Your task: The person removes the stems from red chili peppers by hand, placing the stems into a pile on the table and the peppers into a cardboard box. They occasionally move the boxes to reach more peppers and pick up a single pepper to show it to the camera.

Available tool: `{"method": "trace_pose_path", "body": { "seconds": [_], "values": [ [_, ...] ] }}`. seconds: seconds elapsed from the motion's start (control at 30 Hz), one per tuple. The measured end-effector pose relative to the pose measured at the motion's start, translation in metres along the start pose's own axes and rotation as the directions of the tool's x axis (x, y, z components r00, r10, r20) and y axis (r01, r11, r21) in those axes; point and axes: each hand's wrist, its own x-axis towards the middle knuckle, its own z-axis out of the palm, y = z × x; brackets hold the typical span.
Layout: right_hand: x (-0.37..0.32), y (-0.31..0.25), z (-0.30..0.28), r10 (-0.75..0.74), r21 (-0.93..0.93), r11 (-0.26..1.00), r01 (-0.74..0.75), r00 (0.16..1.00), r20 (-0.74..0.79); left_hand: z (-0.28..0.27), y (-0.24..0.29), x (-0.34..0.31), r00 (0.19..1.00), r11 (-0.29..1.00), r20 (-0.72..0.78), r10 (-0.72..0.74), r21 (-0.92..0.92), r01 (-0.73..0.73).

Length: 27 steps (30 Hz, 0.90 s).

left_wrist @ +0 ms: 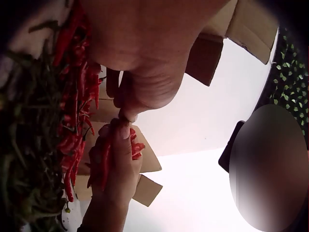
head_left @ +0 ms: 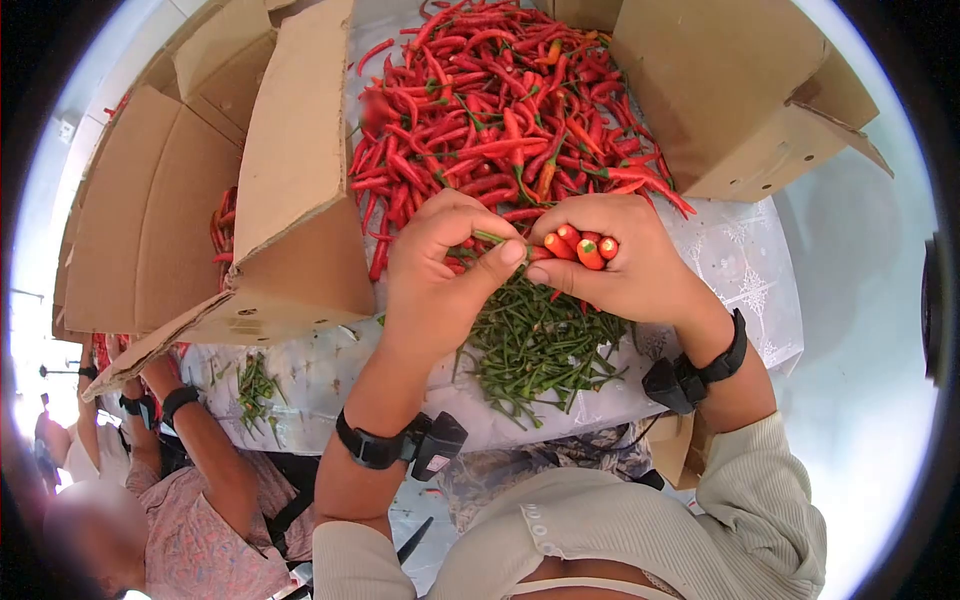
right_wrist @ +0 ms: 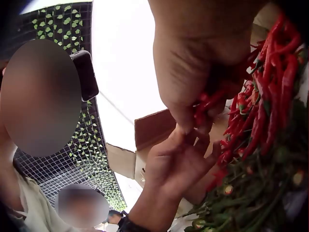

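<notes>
In the head view the right hand (head_left: 615, 250) grips a small bundle of red chilies (head_left: 590, 254), their cut-looking ends toward the left hand. The left hand (head_left: 445, 270) pinches a green stem (head_left: 489, 237) between thumb and forefinger, its tips meeting the right thumb. Behind both hands spreads a large heap of red chilies (head_left: 500, 100); below them lies a pile of green stems (head_left: 540, 350). The left wrist view shows the right hand (left_wrist: 116, 159) around the chilies. In the right wrist view the left hand (right_wrist: 176, 159) meets the right hand's fingertips.
Open cardboard boxes stand left (head_left: 290, 130) and right (head_left: 730, 90) of the heap on a patterned table cover (head_left: 740, 260). A smaller stem pile (head_left: 258, 390) lies at the left. Another person's arm (head_left: 215, 440) reaches in at the lower left.
</notes>
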Motion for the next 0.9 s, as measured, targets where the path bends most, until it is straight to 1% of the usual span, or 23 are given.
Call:
{"method": "trace_pose_path", "body": {
  "seconds": [0.03,0.13,0.23,0.27,0.3,0.33,0.37,0.43,0.47,0.5,0.53,0.57,0.6,0.63,0.67,0.73,0.8,0.9],
  "values": [
    [0.000,0.000,-0.001,-0.011,0.000,1.000,0.011,1.000,0.005,0.000,-0.001,0.000,1.000,1.000,0.014,0.001,-0.027,-0.001],
    [-0.001,0.002,-0.005,0.094,0.162,0.981,-0.105,0.993,0.072,0.000,0.001,-0.001,0.995,0.936,0.036,-0.093,-0.337,0.099],
    [0.002,0.013,-0.015,0.030,0.174,0.985,-0.024,0.999,-0.030,-0.002,0.006,-0.002,0.986,0.897,0.015,-0.167,-0.412,0.158],
    [0.004,0.013,-0.019,0.156,0.374,0.919,-0.126,0.986,-0.051,-0.002,0.006,-0.002,0.991,0.917,-0.009,-0.130,-0.382,0.117],
    [0.005,0.013,-0.022,0.281,0.559,0.803,-0.208,0.959,-0.046,-0.002,0.004,-0.002,0.995,0.933,-0.032,-0.092,-0.351,0.075],
    [0.005,0.012,-0.024,0.397,0.718,0.643,-0.267,0.918,-0.015,-0.002,0.003,-0.001,0.997,0.947,-0.054,-0.054,-0.320,0.033],
    [0.007,0.010,-0.024,0.483,0.725,0.625,-0.290,0.873,-0.068,-0.001,0.004,-0.001,0.996,0.955,-0.067,-0.058,-0.293,0.036],
    [0.008,0.018,-0.022,0.468,0.736,0.626,-0.257,0.879,-0.091,0.002,0.005,0.001,0.993,0.970,-0.095,-0.066,-0.241,0.041],
    [0.008,0.023,-0.020,0.461,0.742,0.625,-0.243,0.882,-0.100,0.003,0.003,0.000,0.992,0.989,-0.108,-0.061,-0.144,0.045],
    [0.007,0.025,-0.017,0.431,0.574,0.775,-0.264,0.885,-0.176,0.003,-0.001,0.000,0.991,0.998,-0.121,-0.055,-0.045,0.050],
    [0.007,0.025,-0.012,0.383,0.375,0.884,-0.278,0.892,-0.242,0.003,-0.003,-0.001,0.990,0.997,-0.135,-0.048,0.054,0.056],
    [0.007,0.026,-0.008,0.321,0.157,0.945,-0.286,0.900,-0.295,0.004,-0.003,-0.001,0.986,0.994,-0.147,-0.075,0.069,0.086],
    [0.007,0.025,-0.004,0.194,-0.040,0.975,-0.218,0.929,-0.316,0.005,-0.003,-0.002,0.982,0.990,-0.160,-0.103,0.084,0.117],
    [0.007,0.024,0.001,0.064,-0.237,0.961,-0.142,0.948,-0.311,0.005,-0.003,-0.002,0.976,0.984,-0.172,-0.130,0.098,0.148],
    [0.006,0.025,0.004,-0.065,-0.422,0.904,-0.062,0.958,-0.279,0.006,-0.002,-0.002,0.975,0.975,-0.194,-0.111,0.168,0.145],
    [0.007,0.028,0.009,-0.088,-0.472,0.881,-0.010,0.979,-0.184,0.007,0.001,-0.003,0.971,0.941,-0.229,-0.070,0.309,0.140],
    [0.009,0.030,0.013,-0.105,-0.538,0.842,0.037,0.990,-0.097,0.008,0.004,-0.003,0.971,0.922,-0.236,-0.043,0.364,0.129],
    [0.011,0.026,0.014,-0.048,-0.580,0.815,-0.012,0.995,-0.088,0.007,0.003,-0.004,0.971,0.879,-0.238,0.035,0.470,0.083]
  ]
}}
